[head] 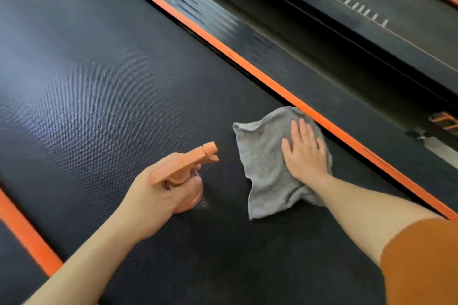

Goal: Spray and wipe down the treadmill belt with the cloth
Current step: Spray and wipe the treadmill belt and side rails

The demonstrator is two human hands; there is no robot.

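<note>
Cloth (267, 168) flat under right hand's (303, 153) straight, close-set fingers on belt (99, 82) | left hand (158, 190) fingers curled round spray bottle (188, 168), nozzle beyond fingertips

Spray bottle (192, 162) mostly behind the left hand (150, 198); white rail marks (361, 11) a blur.

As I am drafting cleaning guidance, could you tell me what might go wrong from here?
The right hand presses flat on the gray cloth at the belt edge, beside the orange strip; the cloth may bunch or slip onto the strip. The left hand grips the spray bottle with its nozzle toward the cloth, so a stray squeeze might wet the right hand.
</note>
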